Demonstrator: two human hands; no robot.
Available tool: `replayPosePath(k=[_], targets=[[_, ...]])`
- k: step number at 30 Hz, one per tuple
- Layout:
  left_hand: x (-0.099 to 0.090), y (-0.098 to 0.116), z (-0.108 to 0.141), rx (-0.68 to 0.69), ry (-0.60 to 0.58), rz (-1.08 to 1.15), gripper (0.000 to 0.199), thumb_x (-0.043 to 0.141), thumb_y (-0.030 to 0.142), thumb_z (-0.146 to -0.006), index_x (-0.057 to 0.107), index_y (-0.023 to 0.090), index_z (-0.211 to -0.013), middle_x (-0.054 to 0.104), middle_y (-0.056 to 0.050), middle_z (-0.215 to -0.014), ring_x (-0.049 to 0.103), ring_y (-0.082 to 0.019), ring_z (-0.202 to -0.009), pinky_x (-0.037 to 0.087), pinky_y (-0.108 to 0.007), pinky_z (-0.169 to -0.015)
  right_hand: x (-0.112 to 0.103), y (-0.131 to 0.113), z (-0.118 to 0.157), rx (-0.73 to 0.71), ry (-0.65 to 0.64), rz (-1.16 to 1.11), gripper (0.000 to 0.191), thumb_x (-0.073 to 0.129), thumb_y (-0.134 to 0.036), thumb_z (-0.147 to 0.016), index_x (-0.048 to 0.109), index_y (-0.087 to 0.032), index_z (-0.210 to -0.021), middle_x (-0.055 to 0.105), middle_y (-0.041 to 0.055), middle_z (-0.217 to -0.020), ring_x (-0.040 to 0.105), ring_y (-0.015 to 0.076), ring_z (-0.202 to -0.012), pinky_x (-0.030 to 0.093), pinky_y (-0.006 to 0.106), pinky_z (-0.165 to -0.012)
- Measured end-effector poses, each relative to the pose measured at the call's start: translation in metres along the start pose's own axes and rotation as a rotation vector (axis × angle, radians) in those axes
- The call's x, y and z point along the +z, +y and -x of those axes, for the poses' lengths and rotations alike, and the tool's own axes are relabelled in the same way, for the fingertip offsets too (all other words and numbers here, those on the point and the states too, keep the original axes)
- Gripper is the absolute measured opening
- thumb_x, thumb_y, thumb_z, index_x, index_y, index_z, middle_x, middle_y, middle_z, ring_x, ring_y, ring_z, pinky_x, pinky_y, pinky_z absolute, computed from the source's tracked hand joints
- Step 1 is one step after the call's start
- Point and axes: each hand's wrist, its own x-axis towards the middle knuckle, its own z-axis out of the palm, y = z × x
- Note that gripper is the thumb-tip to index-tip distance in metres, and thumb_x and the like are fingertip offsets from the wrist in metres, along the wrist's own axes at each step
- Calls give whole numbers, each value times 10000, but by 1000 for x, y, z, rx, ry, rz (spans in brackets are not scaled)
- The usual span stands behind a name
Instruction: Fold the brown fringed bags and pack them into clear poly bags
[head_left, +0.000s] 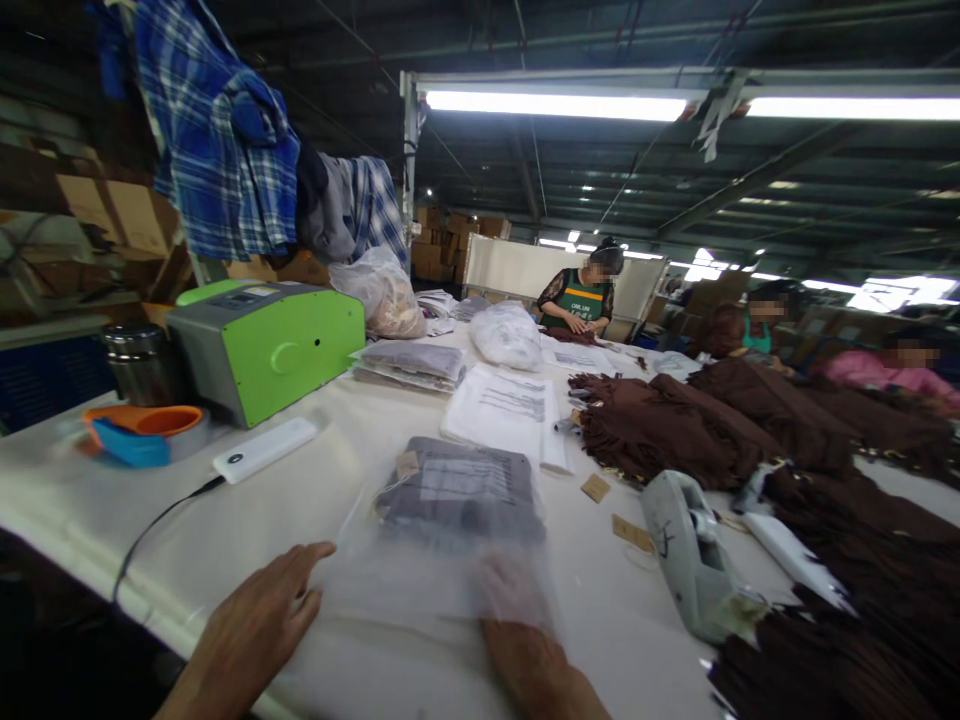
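Clear plastic bag [390, 585]: flat on the tabletop [607, 600], directly in front of the person, its near end toward the body. A folded grey fabric piece [461, 515] sits in the far part, with a tan tag [407, 464] at its upper left corner. Left hand [259, 610]: fingers extended, thumb apart, holding nothing, at the bag's left edge; contact cannot be confirmed. Right hand [517, 610]: fingers blurred behind the film; whether inside or beneath the bag, and whether pinching, cannot be told. Progress, as judged: insertion appears done; the near end shows no visible closure, so straightening and closing seem outstanding. Flat packs [409, 362] stacked beyond, beside the green machine [300, 345], look like finished pieces; printed bags [495, 405] lie to their right.
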Motion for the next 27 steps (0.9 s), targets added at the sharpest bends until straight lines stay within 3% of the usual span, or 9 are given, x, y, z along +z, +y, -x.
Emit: replayPosePath(k=[4,7,11,13,15,17,19,23,27], targets=[[6,56,-20,346,57,-72,591,589,211,-760,477,275,-1337,550,-75,-1349,498,-300,-1242,408,-444,-1020,-7,-9,25,82,19,35,410,473,-153,-853,598,-261,-1228,630,68,-1258,562,292,-1153,464,458,-982],[25,82,-36,418,-144,-96,356,524,65,-777,624,227,-1078,643,-85,-1159,579,-285,-1093,468,-435,-912,-19,-17,36,87,-56,14,269,489,-169,-876,653,-278,-1060,698,49,-1072,620,263,-1023,505,390,-898],[45,64,-33,324,-273,-76,267,437,21,-842,627,204,-883,653,-58,-893,604,-252,-853,485,-396,-771,-50,-18,59,4,-153,-131,129,542,-219,-865,660,-269,-877,713,21,-912,648,203,-840,520,295,-788],[41,50,-27,313,-270,-10,256,425,48,-865,622,212,-875,645,-47,-890,595,-239,-860,461,-387,-817,-74,-17,68,-46,-234,-315,124,558,-303,-876,665,-276,-818,714,-3,-819,652,168,-745,520,246,-715],[27,45,-26,293,-344,74,212,439,109,-881,614,214,-826,636,-30,-845,595,-216,-824,446,-343,-794,-102,-15,64,55,-266,-500,197,535,-351,-904,677,-274,-791,705,-17,-733,650,143,-665,513,216,-652],[9,52,-34,246,-484,188,164,473,191,-888,610,221,-804,631,-3,-791,595,-185,-752,430,-285,-707,-125,-12,43,253,-176,-578,233,521,-371,-921,697,-256,-821,721,1,-767,667,161,-699,525,235,-666],[-3,68,-51,209,-563,324,171,471,276,-915,616,233,-836,638,19,-783,599,-158,-720,416,-249,-662,-133,-11,10,319,-28,-568,257,505,-388,-932,711,-240,-897,738,30,-859,681,191,-795,542,279,-739],[14,95,-83,273,-380,299,227,405,273,-954,619,214,-905,660,-17,-883,630,-178,-816,449,-261,-730,-103,-16,-53,53,-2,-391,319,432,-313,-972,640,-230,-1199,658,52,-1240,581,199,-1178,434,369,-1043],[63,93,-83,326,-235,91,201,430,154,-910,616,181,-981,672,-60,-911,644,-222,-850,491,-313,-749,-57,-1,-58,2,-197,-85,558,519,-434,-939,426,-208,-1441,347,85,-1534,249,279,-1436,154,518,-1183]])
